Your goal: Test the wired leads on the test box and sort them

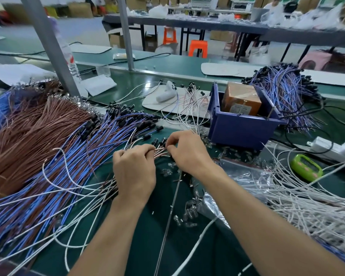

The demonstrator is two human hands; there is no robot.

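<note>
Head view: left hand [134, 174] and right hand [187, 154] pinch 1 lead bundle [160, 151]; blue wires [88, 156] left of the grip could snag.

This is a factory hall for assembly work. Long benches [177, 66] with green mats stand in rows, and grey posts [48, 42] rise from them. On the near bench lie big piles of leads [58, 156], blue, brown and white, many with black caps. A blue bin [241, 132] stands among them. Behind are more tables [187, 22] with plastic bags [157, 10], orange stools [198, 47], cardboard boxes [80, 9] and another worker [275, 5].
</note>
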